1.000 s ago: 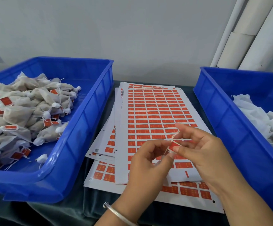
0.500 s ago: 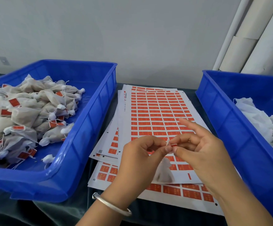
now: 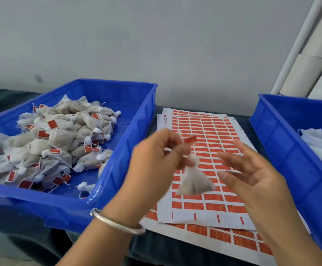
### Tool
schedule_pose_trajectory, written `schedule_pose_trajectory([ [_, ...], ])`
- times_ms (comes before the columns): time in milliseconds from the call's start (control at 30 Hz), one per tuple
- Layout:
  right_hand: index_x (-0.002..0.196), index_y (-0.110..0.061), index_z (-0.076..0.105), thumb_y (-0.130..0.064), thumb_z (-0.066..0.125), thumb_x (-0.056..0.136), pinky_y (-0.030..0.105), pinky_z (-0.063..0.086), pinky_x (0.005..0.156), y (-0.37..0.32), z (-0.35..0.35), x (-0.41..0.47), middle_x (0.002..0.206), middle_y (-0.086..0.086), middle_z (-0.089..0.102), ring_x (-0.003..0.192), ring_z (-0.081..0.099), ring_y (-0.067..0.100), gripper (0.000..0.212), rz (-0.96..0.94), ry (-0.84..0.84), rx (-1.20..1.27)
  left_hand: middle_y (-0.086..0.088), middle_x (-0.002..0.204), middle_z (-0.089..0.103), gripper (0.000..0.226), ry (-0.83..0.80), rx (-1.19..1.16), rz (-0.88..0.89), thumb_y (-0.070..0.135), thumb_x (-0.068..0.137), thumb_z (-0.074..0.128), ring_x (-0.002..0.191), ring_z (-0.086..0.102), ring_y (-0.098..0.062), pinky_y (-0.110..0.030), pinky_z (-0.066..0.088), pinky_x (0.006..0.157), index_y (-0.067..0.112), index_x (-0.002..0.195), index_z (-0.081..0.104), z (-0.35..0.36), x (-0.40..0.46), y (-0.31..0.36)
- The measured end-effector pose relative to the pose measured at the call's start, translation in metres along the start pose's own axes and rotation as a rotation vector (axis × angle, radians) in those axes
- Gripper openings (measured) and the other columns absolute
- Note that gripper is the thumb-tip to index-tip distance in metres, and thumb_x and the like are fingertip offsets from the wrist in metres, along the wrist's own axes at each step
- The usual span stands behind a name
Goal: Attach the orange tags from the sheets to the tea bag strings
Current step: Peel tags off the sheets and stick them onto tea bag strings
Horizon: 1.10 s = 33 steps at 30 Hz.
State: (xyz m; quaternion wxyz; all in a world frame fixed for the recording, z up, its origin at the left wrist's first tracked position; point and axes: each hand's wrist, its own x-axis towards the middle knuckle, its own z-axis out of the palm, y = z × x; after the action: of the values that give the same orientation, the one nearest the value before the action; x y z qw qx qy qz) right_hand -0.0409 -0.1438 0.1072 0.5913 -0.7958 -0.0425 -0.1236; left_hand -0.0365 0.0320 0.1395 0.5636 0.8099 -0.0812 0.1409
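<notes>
A small gauzy white tea bag (image 3: 193,181), pyramid-shaped, dangles above the printed sheets (image 3: 204,131) of orange rectangular tags, its own orange tag (image 3: 190,139) blurred above. The left hand (image 3: 156,162) pinches its string; the right hand (image 3: 252,173) hovers beside it, fingers relaxed apart. Tag print is unreadable. Tagged bags fill the left blue plastic bin (image 3: 137,131).

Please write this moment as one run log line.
left hand: holds tagged tea bag | right hand: open, empty | bag: above sheets, beside left bin
</notes>
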Motion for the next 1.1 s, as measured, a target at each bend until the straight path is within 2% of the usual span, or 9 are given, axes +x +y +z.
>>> schedule_pose_trajectory([
  [167,0.1,-0.057,0.049,-0.047,0.063,0.059,-0.001,0.041,0.051,0.006,0.008,0.0,0.09,-0.043,0.06,0.087,0.055,-0.022,0.045,0.045,-0.059,0.064,0.003,0.074,0.071,0.017,0.357,-0.039,0.161,0.011,0.089,0.061,0.073,0.071,-0.012,-0.034,0.058,0.069,0.02,0.075,0.057,-0.066,0.024,0.019],
  [333,0.095,-0.051,0.054,-0.025,0.067,0.081,-0.001,0.038,0.047,0.018,0.019,0.001,0.083,-0.038,0.063,0.079,0.059,-0.018,0.032,0.078,-0.106,0.04,0.007,0.074,0.068,0.017,0.488,0.369,0.016,0.02,0.088,0.06,0.075,0.069,-0.012,-0.043,0.053,0.083,0.025,0.073,0.054,-0.108,0.068,-0.009],
  [500,0.093,-0.047,0.057,-0.021,0.066,0.085,0.001,0.038,0.048,0.026,0.02,0.0,0.082,-0.032,0.066,0.078,0.063,-0.008,0.029,0.11,-0.163,0.016,-0.008,0.079,0.067,0.01,0.33,0.708,-0.239,0.015,0.085,0.058,0.077,0.062,-0.023,-0.036,0.05,0.072,0.01,0.077,0.061,-0.118,0.092,-0.06],
  [633,0.092,-0.044,0.06,-0.02,0.066,0.085,0.005,0.04,0.057,0.026,0.014,-0.001,0.08,-0.026,0.069,0.083,0.064,0.001,0.026,0.147,-0.187,0.005,-0.005,0.076,0.062,0.012,0.247,0.766,-0.331,0.015,0.086,0.055,0.065,0.053,-0.015,-0.028,0.042,0.06,0.01,0.078,0.062,-0.115,0.097,-0.076],
  [733,0.088,-0.042,0.06,-0.02,0.065,0.085,0.005,0.038,0.056,0.022,0.007,-0.003,0.078,-0.022,0.068,0.083,0.062,0.002,0.022,0.176,-0.193,-0.011,0.008,0.078,0.056,0.007,0.31,0.71,-0.246,0.018,0.087,0.055,0.073,0.053,-0.01,-0.028,0.046,0.069,0.016,0.092,0.059,-0.113,0.097,-0.064],
  [833,0.089,-0.041,0.061,-0.02,0.064,0.086,0.005,0.041,0.051,0.014,-0.005,-0.004,0.074,-0.025,0.068,0.081,0.062,0.0,0.021,0.168,-0.181,-0.043,0.02,0.072,0.052,0.006,0.325,0.67,-0.099,0.02,0.087,0.054,0.066,0.048,0.003,-0.016,0.033,0.055,0.026,0.086,0.056,-0.094,0.083,-0.039],
  [967,0.09,-0.041,0.066,-0.035,0.065,0.081,0.017,0.053,0.058,-0.005,-0.041,-0.002,0.079,-0.029,0.068,0.076,0.07,0.007,0.01,0.142,-0.087,-0.084,0.023,0.073,0.059,0.016,0.198,0.476,0.04,0.024,0.085,0.056,0.067,0.057,0.006,-0.009,0.039,0.05,0.038,0.078,0.054,-0.038,0.045,-0.012],
  [1033,0.094,-0.043,0.069,-0.064,0.068,0.062,0.028,0.059,0.056,-0.019,-0.069,-0.004,0.087,-0.024,0.07,0.074,0.071,0.007,0.038,0.068,-0.043,-0.071,0.029,0.074,0.056,0.02,0.071,0.417,0.09,0.029,0.085,0.058,0.077,0.053,0.018,-0.001,0.04,0.054,0.046,0.078,0.05,-0.005,0.023,-0.011],
  [1100,0.102,-0.044,0.067,-0.071,0.068,0.06,0.026,0.058,0.073,-0.02,-0.109,-0.002,0.098,-0.017,0.071,0.085,0.07,0.003,0.05,-0.057,0.042,-0.215,0.035,0.075,0.052,0.019,-0.038,0.396,0.069,0.036,0.086,0.058,0.08,0.052,0.02,0.002,0.037,0.055,0.05,0.079,0.048,0.028,0.004,-0.022],
])
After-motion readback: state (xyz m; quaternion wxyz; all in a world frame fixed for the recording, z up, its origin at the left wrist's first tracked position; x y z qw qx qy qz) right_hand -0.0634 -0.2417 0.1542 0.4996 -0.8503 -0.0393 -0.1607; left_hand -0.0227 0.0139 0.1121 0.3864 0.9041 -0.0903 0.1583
